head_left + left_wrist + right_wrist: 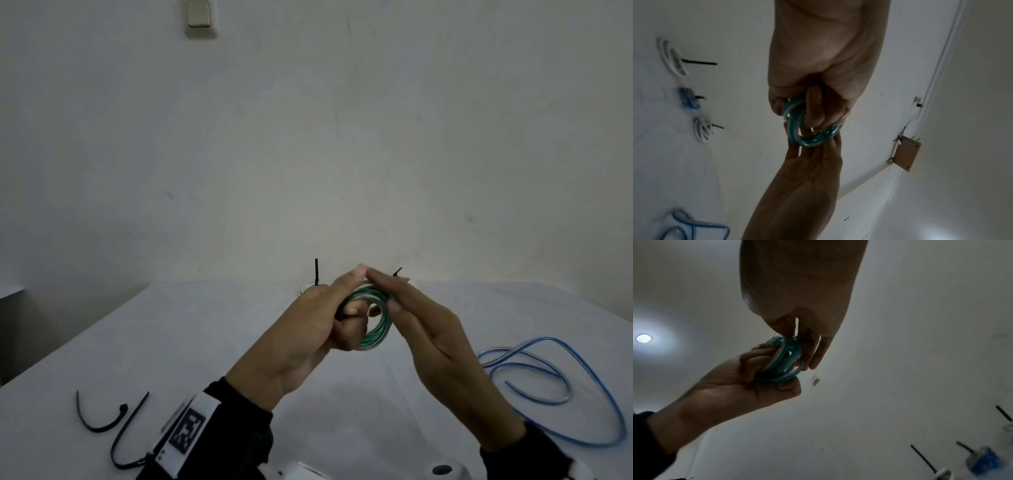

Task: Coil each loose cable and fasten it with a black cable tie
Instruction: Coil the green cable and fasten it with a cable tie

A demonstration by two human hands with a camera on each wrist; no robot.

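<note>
Green coil half hidden: left fingers curl round it, right fingers pinch its top.

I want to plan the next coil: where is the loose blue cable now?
In the head view the loose blue cable lies uncoiled on the white table, at the right side, just right of the right hand.

Open table runs between the black cable ties and the loose blue cable.
</note>
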